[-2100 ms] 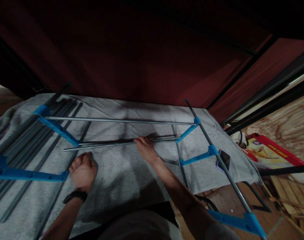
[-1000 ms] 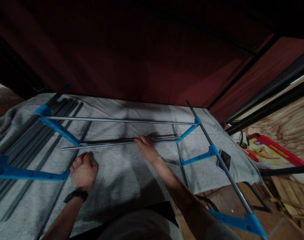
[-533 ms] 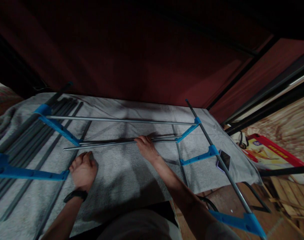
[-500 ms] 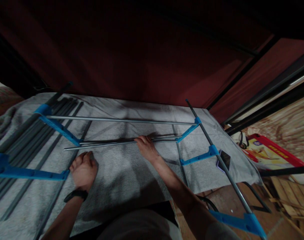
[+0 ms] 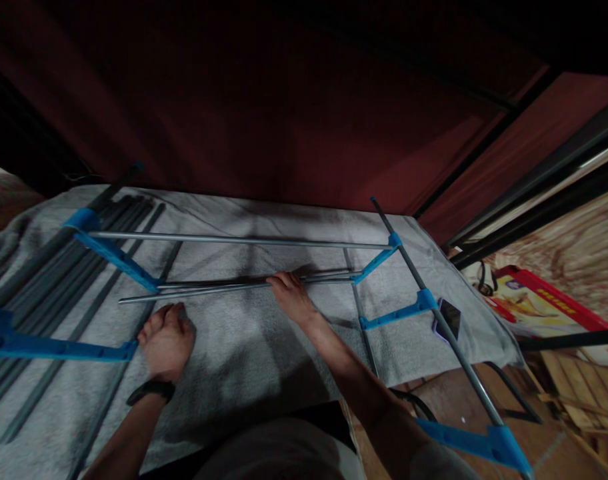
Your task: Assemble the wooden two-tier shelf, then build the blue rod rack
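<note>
My right hand (image 5: 291,297) is closed around a thin metal tube (image 5: 194,292), its free left end sticking out past the left blue bracket. A second thin tube (image 5: 329,281) runs close beside it, between the lower ends of two blue brackets. My left hand (image 5: 165,341), a dark band on its wrist, has its fingers curled over the left frame's inner grey tube (image 5: 111,383). Just left of it is the end of a blue plastic bracket (image 5: 69,348). Farther back, another thin tube (image 5: 244,240) spans from the left bracket (image 5: 117,257) to the right bracket (image 5: 379,260).
Several grey tubes (image 5: 74,293) lie at the left on the grey cloth (image 5: 234,347). A phone (image 5: 448,320) lies under the right frame's outer tube (image 5: 467,367). Beyond the right edge are a red and yellow box (image 5: 544,303) and a slatted wooden piece (image 5: 584,387). A dark red curtain hangs behind.
The tube in my right hand has slid slightly left, its free end now farther past the left bracket. My left hand has barely moved.
</note>
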### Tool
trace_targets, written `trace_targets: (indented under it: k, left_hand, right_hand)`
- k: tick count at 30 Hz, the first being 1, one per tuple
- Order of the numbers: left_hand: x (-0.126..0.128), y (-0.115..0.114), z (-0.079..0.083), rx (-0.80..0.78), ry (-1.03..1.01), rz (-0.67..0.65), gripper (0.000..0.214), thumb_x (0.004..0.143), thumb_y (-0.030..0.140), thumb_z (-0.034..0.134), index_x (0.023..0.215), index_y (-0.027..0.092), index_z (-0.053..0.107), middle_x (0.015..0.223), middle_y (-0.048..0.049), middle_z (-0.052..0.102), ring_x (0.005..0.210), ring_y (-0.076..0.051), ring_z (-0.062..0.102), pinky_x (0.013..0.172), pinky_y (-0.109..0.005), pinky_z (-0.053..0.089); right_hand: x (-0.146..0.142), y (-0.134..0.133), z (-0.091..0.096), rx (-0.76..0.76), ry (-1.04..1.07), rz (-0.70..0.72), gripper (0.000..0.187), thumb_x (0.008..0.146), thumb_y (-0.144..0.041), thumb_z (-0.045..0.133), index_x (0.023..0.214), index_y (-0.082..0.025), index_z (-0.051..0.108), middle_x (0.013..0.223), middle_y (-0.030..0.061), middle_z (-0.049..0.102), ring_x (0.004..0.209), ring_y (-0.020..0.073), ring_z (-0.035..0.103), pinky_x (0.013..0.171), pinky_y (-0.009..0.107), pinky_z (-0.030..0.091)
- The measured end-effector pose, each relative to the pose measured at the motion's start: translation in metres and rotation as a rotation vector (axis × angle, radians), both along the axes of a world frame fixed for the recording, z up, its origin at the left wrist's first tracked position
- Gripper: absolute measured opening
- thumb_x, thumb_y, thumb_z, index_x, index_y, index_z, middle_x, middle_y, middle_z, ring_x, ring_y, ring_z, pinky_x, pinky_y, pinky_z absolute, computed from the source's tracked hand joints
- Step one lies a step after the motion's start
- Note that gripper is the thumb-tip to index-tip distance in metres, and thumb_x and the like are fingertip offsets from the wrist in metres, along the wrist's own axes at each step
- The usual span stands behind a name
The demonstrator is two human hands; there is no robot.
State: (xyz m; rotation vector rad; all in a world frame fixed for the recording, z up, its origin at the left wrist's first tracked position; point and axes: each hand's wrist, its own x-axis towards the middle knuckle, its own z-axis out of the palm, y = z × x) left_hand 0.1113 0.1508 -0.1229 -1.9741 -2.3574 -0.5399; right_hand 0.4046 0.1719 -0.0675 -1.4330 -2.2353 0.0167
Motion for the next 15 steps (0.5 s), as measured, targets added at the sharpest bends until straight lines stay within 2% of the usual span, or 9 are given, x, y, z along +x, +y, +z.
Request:
trace_targets:
  k: [15]
  left_hand:
    - [0.0004,-0.0001,0.0019,-0.008,0.009,-0.002,0.042,0.096,0.023,0.045,0.136,0.013,0.054,0.138,-0.0166,0.055,0.119,-0.033,0.053,0.099,-0.046,0.041]
  right_hand:
    - [0.0021,0.0003,0.0003,-0.036,-0.014,-0.003,0.029,0.097,-0.014,0.052,0.122,-0.019,0.066,0.119,0.0085,0.066,0.106,0.0210,0.057,0.099,0.036,0.048]
